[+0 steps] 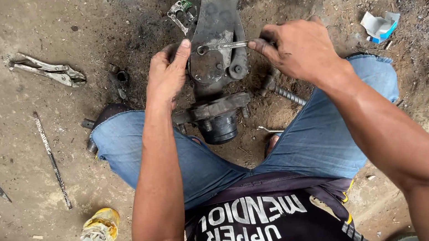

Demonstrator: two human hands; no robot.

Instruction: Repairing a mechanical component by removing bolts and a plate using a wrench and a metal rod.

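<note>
At the upper middle of the frame lies one grimy, dark metal suspension arm [214, 53] with a hub. The right hand [299, 50] pinches one slim wrench [222, 47] on it; the left hand [166, 77] presses spread fingers against its side. One locking pliers [48, 70] lies at upper left.

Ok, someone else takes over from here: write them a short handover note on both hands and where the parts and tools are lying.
Left hand: resting flat on the left edge of the grimy metal arm assembly, steadying it; grip not closed around anything.
Right hand: fingers pinched on the handle end of a small wrench, whose ring end sits on a fastener on top of the assembly.
Hub part lies on the dirt between the knees, at the assembly's near end.
Locking pliers lie far left, a thin rod nearer left, a threaded bolt by the right knee.
Fastener still in place with the wrench on it; whether it is loose cannot be told.
</note>
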